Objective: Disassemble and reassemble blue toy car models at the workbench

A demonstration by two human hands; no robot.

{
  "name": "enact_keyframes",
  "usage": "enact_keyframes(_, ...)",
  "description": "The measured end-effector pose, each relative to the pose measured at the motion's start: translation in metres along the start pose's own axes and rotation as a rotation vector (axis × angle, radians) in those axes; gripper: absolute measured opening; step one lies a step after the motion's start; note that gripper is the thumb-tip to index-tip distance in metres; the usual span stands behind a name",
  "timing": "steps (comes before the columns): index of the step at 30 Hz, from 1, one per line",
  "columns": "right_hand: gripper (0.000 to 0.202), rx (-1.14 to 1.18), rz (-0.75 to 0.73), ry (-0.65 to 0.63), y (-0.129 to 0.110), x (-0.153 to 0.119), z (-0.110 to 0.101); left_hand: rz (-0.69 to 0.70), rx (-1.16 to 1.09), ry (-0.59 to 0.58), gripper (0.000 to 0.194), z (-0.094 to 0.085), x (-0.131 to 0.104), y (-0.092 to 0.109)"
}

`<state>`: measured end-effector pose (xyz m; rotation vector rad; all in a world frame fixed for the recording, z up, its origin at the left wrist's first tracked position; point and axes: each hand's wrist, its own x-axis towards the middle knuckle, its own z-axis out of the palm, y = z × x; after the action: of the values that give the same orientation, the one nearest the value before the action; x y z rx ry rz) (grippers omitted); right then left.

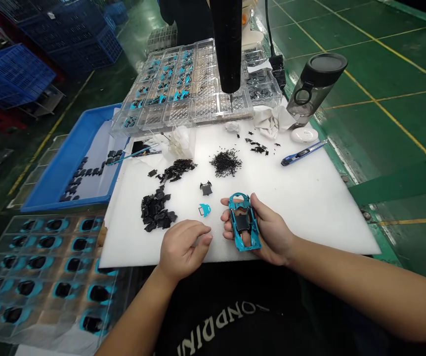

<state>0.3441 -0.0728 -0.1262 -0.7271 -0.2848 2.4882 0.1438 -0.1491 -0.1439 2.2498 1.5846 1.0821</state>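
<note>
1. Black driver tool (228,49), above white board (309,207): upper end cut off by top edge.
2. Right hand (272,232), board's near side: palm partly hidden behind turquoise car shell (254,232).
3. Left hand (184,247), board's near edge: curled fingers; contents, if any, indeterminable.
4. Black grains (226,163), mid-board: individually too small to identify.
5. Clear tray (55,314), left of board: blurred, cropped at left.
6. Person (187,22), beyond board: mostly cut off by top edge.
</note>
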Motion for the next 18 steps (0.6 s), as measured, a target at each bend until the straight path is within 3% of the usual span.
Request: enact_keyframes(18, 0.046, 0.034, -0.056, -0.055, 0.003, 0.0, -0.001, 0.039, 0.008, 0.004, 0.011, 0.0017, 0.0022, 0.0024)
